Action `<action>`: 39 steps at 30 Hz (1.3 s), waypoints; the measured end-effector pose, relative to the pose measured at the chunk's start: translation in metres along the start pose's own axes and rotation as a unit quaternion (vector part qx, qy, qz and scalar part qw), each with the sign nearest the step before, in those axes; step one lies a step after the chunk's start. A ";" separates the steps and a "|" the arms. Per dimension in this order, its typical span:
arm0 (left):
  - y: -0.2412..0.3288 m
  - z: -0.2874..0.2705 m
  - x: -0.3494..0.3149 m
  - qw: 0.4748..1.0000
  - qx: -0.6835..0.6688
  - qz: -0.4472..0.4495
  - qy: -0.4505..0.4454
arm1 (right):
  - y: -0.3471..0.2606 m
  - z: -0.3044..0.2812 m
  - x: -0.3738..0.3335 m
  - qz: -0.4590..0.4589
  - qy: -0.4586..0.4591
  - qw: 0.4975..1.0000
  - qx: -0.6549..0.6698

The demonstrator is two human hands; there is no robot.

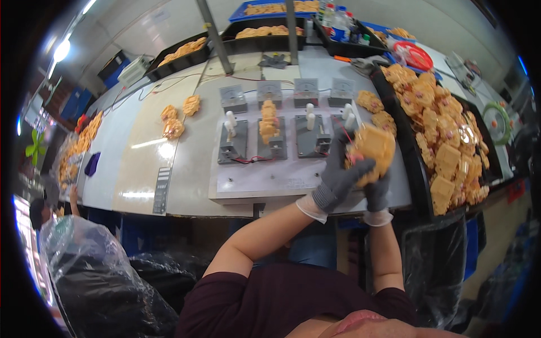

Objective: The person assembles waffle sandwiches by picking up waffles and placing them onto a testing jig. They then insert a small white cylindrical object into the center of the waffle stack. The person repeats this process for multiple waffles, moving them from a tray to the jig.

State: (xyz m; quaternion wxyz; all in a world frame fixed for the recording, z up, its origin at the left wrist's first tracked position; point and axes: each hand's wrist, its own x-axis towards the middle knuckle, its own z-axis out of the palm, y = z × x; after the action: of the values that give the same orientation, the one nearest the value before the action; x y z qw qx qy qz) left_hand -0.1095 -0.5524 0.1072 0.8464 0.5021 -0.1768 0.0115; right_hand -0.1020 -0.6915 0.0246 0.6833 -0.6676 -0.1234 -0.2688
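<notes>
My left hand (336,183), in a grey glove, is closed on a tan moulded plastic piece (376,145) above the right end of a white test board. My right hand (377,194), also gloved, is under the same piece, its fingers partly hidden behind it. The board (270,183) carries several grey fixtures (311,135) with white upright posts, and a row of analog meters (269,93) stands behind them. Another tan piece (269,123) sits upright in the second fixture from the left. Two more tan pieces (384,122) lie just beyond my hands.
On the right, a black tray (418,188) is heaped with tan pieces. A few loose ones (172,128) lie left of the board. Black trays (186,52) and a crate with bottles (352,48) line the back. Metal posts (214,36) rise behind the meters. A co-worker's arm (74,200) shows far left.
</notes>
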 end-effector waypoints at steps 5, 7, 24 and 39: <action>0.042 0.005 0.065 0.994 0.074 0.075 0.043 | -0.029 0.032 0.010 -0.004 0.098 0.985 -0.144; 0.030 -0.016 0.103 0.962 0.248 0.107 0.038 | -0.022 0.031 0.013 0.012 0.099 0.994 -0.055; 0.013 0.009 0.127 0.656 0.704 -0.124 -0.241 | -0.025 0.019 0.012 0.074 0.047 0.996 0.007; 0.059 -0.167 -0.093 0.707 0.634 0.311 0.040 | -0.022 0.008 0.004 -0.108 0.037 0.891 -0.440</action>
State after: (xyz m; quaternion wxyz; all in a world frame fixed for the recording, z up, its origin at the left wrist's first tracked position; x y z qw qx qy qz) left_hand -0.1603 -0.3654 0.0556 0.2832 0.8362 -0.2400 0.4037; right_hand -0.1091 -0.6840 0.0452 0.2900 -0.8720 -0.0386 -0.3924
